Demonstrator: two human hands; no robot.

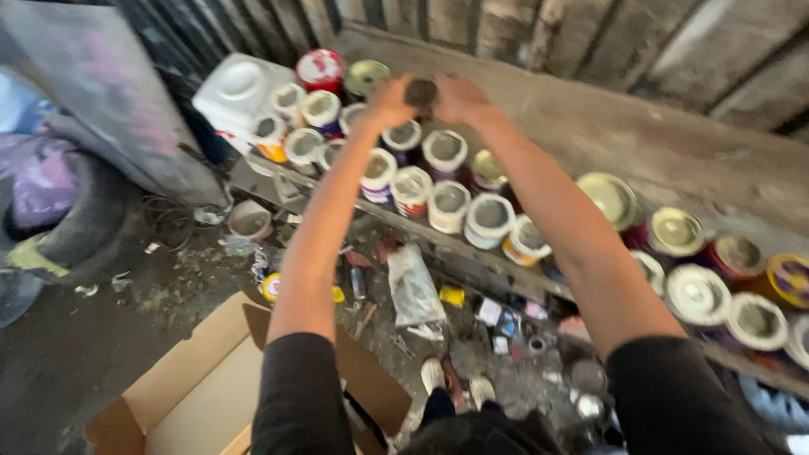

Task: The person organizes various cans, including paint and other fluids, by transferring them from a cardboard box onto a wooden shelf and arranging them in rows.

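Both my arms reach forward over a low shelf [447, 240] crowded with several paint cans. My left hand [389, 101] and my right hand [459, 97] together grip a small dark round can [420, 91], held up above the cans. Below it stand white-lidded cans [445, 150] and, further back, a red-topped can [319, 69]. Black sleeves cover my upper arms. The fingers are blurred, so the exact grip is hard to make out.
A white plastic jug [240, 88] stands at the shelf's left end. An open cardboard box [202, 392] lies at the lower left. Litter and a clear plastic bag [413, 286] cover the dirty floor. More gold-lidded cans [674, 232] line the right. A rough wall [640, 126] rises behind.
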